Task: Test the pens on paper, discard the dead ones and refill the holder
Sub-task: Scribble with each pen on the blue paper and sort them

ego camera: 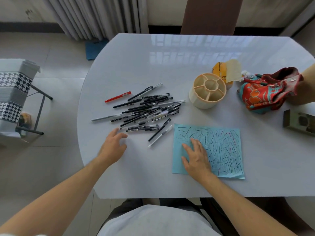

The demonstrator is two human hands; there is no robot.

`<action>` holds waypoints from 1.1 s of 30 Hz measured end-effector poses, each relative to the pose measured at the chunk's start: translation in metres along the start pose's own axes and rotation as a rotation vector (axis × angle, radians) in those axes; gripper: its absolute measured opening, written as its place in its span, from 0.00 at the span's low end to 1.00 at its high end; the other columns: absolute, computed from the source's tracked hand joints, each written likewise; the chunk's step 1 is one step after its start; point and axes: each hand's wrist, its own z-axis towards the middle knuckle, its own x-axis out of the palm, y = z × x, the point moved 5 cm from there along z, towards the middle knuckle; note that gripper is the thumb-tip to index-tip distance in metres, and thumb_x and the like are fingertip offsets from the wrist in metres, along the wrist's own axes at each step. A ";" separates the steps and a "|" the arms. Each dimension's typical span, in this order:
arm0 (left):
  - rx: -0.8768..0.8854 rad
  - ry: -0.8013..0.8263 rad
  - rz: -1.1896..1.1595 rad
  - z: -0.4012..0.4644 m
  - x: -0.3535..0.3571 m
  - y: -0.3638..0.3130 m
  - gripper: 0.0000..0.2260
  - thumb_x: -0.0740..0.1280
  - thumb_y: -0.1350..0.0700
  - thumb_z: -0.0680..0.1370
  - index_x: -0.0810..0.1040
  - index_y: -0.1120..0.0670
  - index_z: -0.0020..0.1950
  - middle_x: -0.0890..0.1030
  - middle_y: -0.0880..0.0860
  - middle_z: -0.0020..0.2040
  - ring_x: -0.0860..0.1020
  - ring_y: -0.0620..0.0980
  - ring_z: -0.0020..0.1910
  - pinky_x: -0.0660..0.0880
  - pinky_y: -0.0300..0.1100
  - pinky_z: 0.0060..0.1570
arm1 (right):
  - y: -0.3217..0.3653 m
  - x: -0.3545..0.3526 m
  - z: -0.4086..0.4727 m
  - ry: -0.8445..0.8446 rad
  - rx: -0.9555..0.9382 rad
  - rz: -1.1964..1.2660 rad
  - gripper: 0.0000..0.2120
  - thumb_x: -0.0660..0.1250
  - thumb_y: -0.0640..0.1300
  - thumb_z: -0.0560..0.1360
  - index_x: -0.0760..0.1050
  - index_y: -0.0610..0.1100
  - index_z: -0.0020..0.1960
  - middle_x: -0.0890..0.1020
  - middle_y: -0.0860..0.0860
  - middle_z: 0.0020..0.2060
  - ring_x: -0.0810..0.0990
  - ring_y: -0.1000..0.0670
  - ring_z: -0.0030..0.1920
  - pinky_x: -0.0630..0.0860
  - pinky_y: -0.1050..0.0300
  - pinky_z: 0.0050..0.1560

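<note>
Pens [146, 109] heaped just left of the paper [221, 150] — light, stiff, slick barrels, apt to roll; best pinched mid-barrel. Left hand [113, 145] spread, empty, reaching toward the heap. Right hand [196, 157] flat, pressing the paper — thin, prone to sliding. Holder [208, 90] beyond the paper, empty.

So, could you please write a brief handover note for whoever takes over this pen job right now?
Left hand: open, holding nothing, fingertips near the pen pile.
Right hand: open, flat on the blue paper.
The holder stands empty behind the pile.
Done: the paper already carries many test strokes.
Left: which pens are tested cannot be told; test the rest, discard dead ones, refill the holder.
</note>
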 end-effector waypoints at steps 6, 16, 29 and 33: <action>0.028 0.025 -0.016 -0.011 0.005 0.005 0.15 0.67 0.58 0.77 0.78 0.46 0.63 0.60 0.51 0.79 0.60 0.51 0.77 0.66 0.47 0.69 | 0.038 0.011 -0.012 -0.038 -0.028 -0.016 0.26 0.68 0.53 0.78 0.71 0.48 0.74 0.66 0.42 0.76 0.61 0.40 0.77 0.60 0.42 0.78; 0.084 0.126 0.009 -0.021 -0.001 0.021 0.15 0.66 0.59 0.77 0.77 0.46 0.62 0.59 0.48 0.79 0.73 0.56 0.68 0.71 0.48 0.65 | 0.105 -0.025 0.063 -0.212 -0.222 0.003 0.17 0.67 0.27 0.70 0.84 0.38 0.56 0.81 0.40 0.57 0.77 0.38 0.56 0.77 0.42 0.56; 0.209 0.069 -0.236 -0.030 -0.008 0.002 0.14 0.64 0.62 0.76 0.81 0.43 0.50 0.79 0.43 0.54 0.78 0.41 0.51 0.77 0.44 0.56 | 0.128 -0.050 0.059 -0.267 -0.300 0.134 0.09 0.69 0.35 0.68 0.81 0.42 0.47 0.78 0.50 0.39 0.76 0.48 0.36 0.74 0.56 0.37; 0.192 0.312 -0.492 -0.044 0.011 -0.028 0.09 0.66 0.57 0.78 0.80 0.42 0.51 0.83 0.47 0.44 0.82 0.45 0.42 0.80 0.50 0.48 | 0.119 -0.032 0.008 -0.204 0.192 0.969 0.01 0.72 0.41 0.72 0.81 0.45 0.43 0.82 0.49 0.32 0.83 0.52 0.33 0.81 0.59 0.39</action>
